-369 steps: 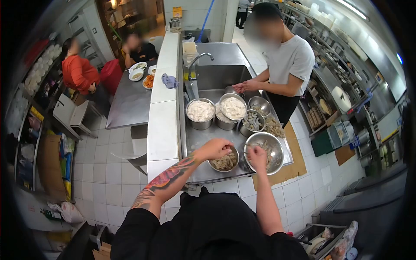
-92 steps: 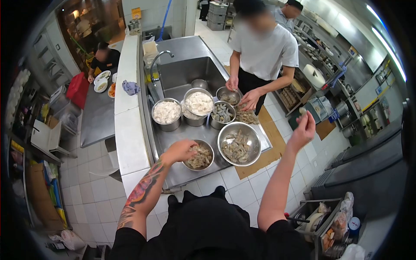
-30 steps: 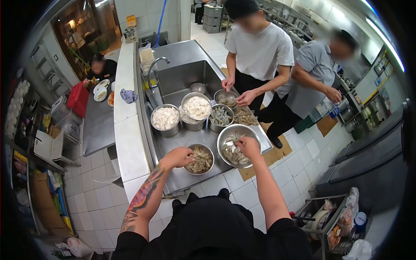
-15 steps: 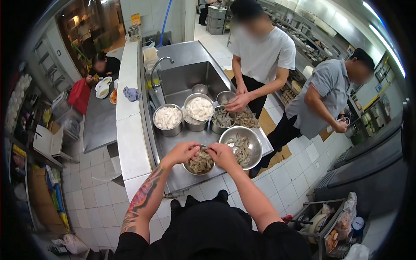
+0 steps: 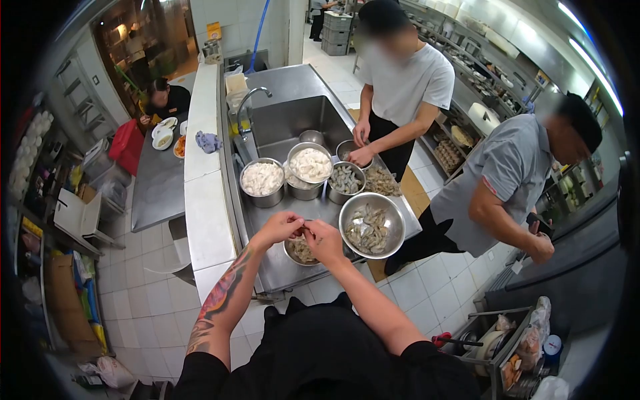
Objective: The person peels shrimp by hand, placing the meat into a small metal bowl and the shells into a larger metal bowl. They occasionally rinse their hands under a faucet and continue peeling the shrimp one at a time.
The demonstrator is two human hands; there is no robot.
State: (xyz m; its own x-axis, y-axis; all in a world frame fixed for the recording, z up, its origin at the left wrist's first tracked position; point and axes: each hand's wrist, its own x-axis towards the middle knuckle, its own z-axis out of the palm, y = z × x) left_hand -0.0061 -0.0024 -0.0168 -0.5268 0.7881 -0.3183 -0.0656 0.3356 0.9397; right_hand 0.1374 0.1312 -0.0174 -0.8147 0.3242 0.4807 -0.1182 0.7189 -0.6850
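Note:
My left hand and my right hand meet with pinched fingers above a metal bowl of shrimp. Between the fingertips is a small greyish shrimp, mostly covered by the fingers. Right of my right hand, a wide steel bowl holds grey shrimp. Beyond the hands stand a steel pot of pale peeled shrimp, another such container stacked on a pot, and a pot of unpeeled-looking grey shrimp.
A steel sink with a curved faucet lies behind the pots. Across the counter, a person in a white shirt works over a bowl near a shrimp pile. Another person in grey stands at the right. A white ledge borders the left.
My hands have risen slightly and drawn closer together, with the right hand shifted left. The person in grey has come nearer on the right. The white-shirted person's hands have moved a little.

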